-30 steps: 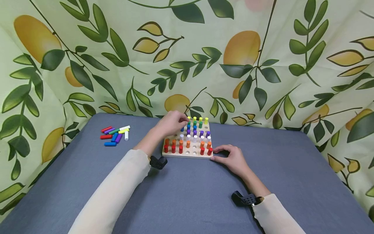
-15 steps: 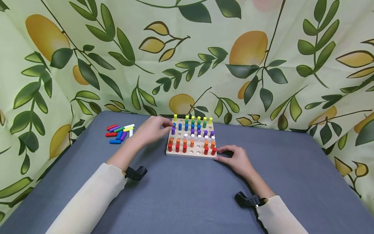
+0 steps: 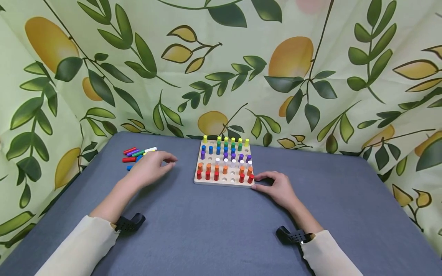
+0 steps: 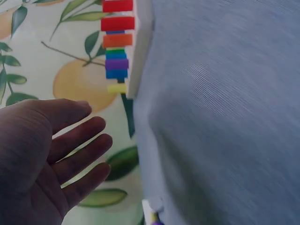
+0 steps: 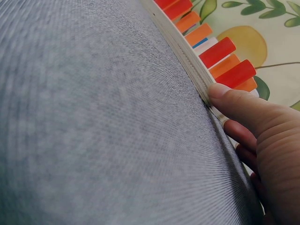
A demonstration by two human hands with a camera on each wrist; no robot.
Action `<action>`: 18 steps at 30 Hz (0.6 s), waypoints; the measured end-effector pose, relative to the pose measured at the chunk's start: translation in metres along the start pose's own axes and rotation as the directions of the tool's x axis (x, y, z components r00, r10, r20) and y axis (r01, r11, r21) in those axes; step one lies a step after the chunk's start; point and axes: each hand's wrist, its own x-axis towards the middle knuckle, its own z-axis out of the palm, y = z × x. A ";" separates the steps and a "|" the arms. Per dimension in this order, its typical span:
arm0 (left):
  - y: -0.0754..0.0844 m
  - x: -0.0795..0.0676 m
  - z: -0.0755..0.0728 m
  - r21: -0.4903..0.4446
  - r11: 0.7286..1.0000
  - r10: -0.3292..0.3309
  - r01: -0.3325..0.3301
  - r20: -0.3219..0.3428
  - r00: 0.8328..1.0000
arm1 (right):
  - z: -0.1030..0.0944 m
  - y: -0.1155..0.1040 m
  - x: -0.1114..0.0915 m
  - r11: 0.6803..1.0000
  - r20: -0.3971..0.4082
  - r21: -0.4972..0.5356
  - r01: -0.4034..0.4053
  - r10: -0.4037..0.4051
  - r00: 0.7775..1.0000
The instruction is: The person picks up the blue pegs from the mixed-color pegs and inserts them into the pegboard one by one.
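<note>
A wooden pegboard stands on the table, with rows of coloured pegs upright in its holes: red at the front, then orange, white, purple, blue, green and yellow. Some holes show bare. My right hand holds the board's front right corner; in the right wrist view the thumb presses its edge. My left hand is in the air left of the board, over the loose pegs and partly hiding them. Between its parted fingers in the left wrist view there is nothing.
A grey-blue cloth covers the table. Behind it hangs a fabric backdrop printed with leaves and yellow fruit, close to the board's far edge. Black wrist straps sit on both wrists.
My left hand has left the board's far left part and moved left towards the loose pegs. Blue, purple and yellow pegs on that side are now uncovered. My right hand stays at the corner.
</note>
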 end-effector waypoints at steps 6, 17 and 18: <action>-0.019 -0.019 0.000 -0.023 1.000 -0.008 0.006 -0.060 0.998 | 0.000 0.000 -0.001 1.000 -0.006 0.009 0.003 -0.003 1.000; -0.049 -0.035 -0.006 -0.030 0.999 -0.041 0.037 -0.165 0.986 | 0.003 0.000 -0.001 1.000 -0.015 0.000 0.018 -0.018 1.000; -0.051 -0.036 -0.007 -0.024 0.999 -0.044 0.040 -0.176 0.983 | 0.003 0.000 -0.001 1.000 -0.017 0.001 0.021 -0.021 1.000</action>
